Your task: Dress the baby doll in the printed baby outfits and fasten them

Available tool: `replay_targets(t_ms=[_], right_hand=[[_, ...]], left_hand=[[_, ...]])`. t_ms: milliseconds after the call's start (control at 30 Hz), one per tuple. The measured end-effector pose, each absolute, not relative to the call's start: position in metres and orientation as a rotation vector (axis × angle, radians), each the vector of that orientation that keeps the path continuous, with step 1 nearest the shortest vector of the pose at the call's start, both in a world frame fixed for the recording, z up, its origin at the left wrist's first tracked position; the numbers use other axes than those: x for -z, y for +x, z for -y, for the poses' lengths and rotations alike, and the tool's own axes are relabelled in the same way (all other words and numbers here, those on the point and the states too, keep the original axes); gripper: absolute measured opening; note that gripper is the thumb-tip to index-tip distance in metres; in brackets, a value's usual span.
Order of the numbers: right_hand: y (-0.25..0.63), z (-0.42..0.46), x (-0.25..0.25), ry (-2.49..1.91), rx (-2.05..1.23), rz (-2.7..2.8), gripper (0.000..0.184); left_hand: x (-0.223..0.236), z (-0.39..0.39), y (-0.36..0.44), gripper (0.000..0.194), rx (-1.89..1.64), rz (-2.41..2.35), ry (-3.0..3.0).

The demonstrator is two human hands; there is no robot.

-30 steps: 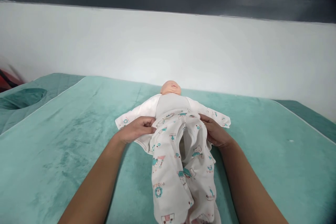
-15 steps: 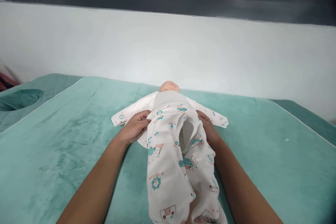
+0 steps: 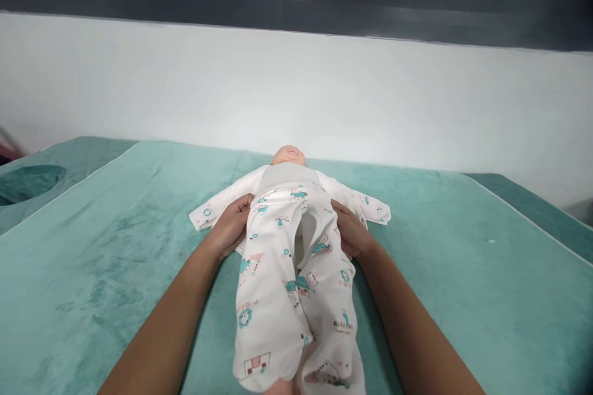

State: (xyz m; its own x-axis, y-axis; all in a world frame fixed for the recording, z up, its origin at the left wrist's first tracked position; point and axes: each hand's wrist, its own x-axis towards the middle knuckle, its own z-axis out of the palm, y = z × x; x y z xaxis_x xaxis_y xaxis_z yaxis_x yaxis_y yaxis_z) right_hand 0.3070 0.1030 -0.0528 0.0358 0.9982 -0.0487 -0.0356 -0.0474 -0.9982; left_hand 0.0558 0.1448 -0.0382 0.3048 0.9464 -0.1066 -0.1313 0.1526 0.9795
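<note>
A baby doll [image 3: 288, 155] lies on the green bed cover with its head toward the wall. It wears a white printed top [image 3: 243, 188], sleeves spread to both sides, and white baby pants [image 3: 271, 278] with animal prints and an open slit at the crotch. My left hand [image 3: 232, 222] is closed on the waist edge of the pants at the left side. At the opposite side, my right hand [image 3: 351, 229] grips the waist, its fingertips partly hidden by the fabric. The pants' waist reaches high on the doll's belly. A bit of the doll's leg shows at the bottom.
The green bed cover [image 3: 115, 271] spreads around the doll. Behind it rises a white wall [image 3: 259, 86] below a dark window frame [image 3: 185, 6] with bars. A round hollow [image 3: 30, 184] in green fabric lies at the far left.
The view has shifted, so the doll appears further left. My right hand shows more of its back and sits lower along the side of the pants. Both hands still grip the waist.
</note>
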Motion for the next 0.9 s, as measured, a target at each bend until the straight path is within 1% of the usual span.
replay_targets(t_ms=[100,167,267,367,467,533,633,733,900], right_hand=[[0.314,-0.106,0.063,-1.196,-1.255,1.115,0.031],[0.319,-0.109,0.068,-1.188,-1.193,1.145,0.029],[0.325,-0.113,0.073,-1.27,-0.926,1.294,0.025],[0.327,-0.115,0.075,-1.312,-0.718,1.414,0.016],[0.324,-0.116,0.073,-1.295,-0.68,1.444,0.013],[0.323,-0.116,0.073,-1.297,-0.655,1.453,0.017],[0.322,-0.118,0.073,-1.335,-0.672,1.405,0.022],[0.324,-0.125,0.077,-1.408,-0.688,1.311,0.016],[0.321,-0.133,0.08,-1.48,-0.617,1.251,0.013]], left_hand=[[0.036,-0.145,0.053,0.03,-1.0,-1.017,1.253],[0.037,-0.147,0.051,0.025,-1.057,-1.099,1.363],[0.043,-0.151,0.051,0.019,-1.206,-1.112,1.469],[0.051,-0.155,0.052,0.019,-1.262,-1.06,1.52],[0.055,-0.158,0.052,0.019,-1.175,-1.037,1.556],[0.056,-0.161,0.052,0.018,-1.165,-1.05,1.577],[0.055,-0.169,0.052,0.017,-1.21,-1.217,1.62],[0.055,-0.178,0.054,0.016,-1.245,-1.363,1.592],[0.059,-0.18,0.059,0.015,-1.243,-1.327,1.564]])
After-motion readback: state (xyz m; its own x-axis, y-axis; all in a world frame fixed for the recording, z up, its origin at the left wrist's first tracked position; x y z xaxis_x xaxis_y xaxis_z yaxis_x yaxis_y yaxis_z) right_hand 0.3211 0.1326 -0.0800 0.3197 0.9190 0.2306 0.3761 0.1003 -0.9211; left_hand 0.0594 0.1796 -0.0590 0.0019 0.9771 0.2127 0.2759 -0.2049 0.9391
